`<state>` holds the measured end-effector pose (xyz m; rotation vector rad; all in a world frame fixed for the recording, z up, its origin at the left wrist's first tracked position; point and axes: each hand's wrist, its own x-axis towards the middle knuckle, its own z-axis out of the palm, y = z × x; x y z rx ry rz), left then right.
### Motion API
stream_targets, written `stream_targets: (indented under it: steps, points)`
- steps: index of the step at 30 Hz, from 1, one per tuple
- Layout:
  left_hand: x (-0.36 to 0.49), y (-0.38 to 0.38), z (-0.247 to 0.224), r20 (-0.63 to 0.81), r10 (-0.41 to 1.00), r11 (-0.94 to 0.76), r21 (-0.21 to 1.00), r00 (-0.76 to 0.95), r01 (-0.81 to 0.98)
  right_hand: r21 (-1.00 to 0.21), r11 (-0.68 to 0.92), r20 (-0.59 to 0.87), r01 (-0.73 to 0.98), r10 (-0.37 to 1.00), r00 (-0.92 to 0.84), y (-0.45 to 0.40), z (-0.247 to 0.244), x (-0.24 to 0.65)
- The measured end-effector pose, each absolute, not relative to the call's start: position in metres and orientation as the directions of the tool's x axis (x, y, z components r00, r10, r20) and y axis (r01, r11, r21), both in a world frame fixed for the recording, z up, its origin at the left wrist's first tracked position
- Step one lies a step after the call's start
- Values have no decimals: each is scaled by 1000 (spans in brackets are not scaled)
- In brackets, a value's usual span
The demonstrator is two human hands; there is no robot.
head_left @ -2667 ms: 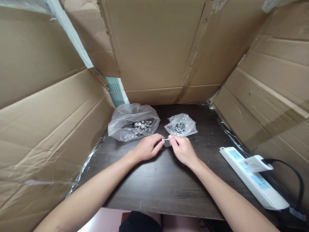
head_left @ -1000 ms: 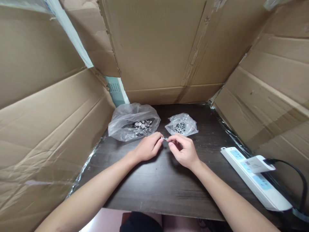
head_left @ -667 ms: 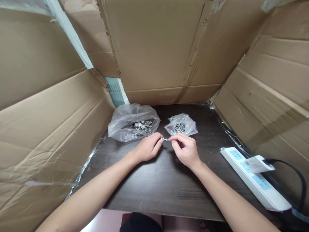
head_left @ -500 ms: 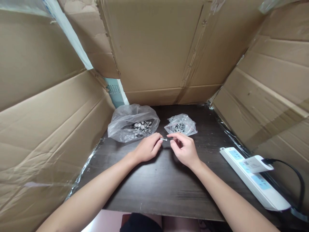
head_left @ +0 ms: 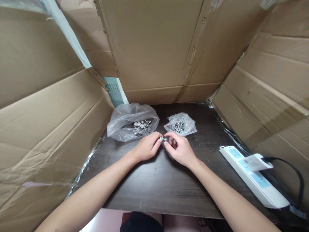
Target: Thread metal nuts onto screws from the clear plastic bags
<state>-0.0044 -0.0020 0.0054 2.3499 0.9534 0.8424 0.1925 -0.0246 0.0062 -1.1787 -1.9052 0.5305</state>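
Note:
A small shiny metal screw (head_left: 163,139) lies crosswise between my two hands, just above the dark table. My left hand (head_left: 147,147) pinches its left end between thumb and forefinger. At the other end, the thumb and forefinger of my right hand (head_left: 180,149) close round the tip; whether a small part sits there is too fine to make out. Behind my left hand, a large clear plastic bag (head_left: 118,127) lies open with many round-headed metal pieces (head_left: 143,125) in it. A smaller zip bag (head_left: 190,124) of small metal parts (head_left: 179,128) lies beyond my right hand.
A white power strip (head_left: 256,180) with a plugged-in white adapter (head_left: 257,162) and black cable (head_left: 295,172) runs along the right side. Cardboard walls (head_left: 159,48) enclose the dark wooden table (head_left: 154,190) at left, back and right.
My right hand has moved left, and its thumb and forefinger have closed in on the screw's free end. My left hand stays almost in place with the screw.

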Motion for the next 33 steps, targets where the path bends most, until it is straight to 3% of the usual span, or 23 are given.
stream_targets:
  steps: [8,13,33]
  points:
    - [-6,-2,7,358,726,-654,623,587,429,-692,493,438,527,867,-236,-23,8,193]
    - [-6,-3,8,355,732,-646,632,581,428,-757,444,385,479,896,-222,-25,10,194]
    - [-6,-3,9,326,745,-621,658,582,427,-714,457,373,530,890,-264,-24,8,192]
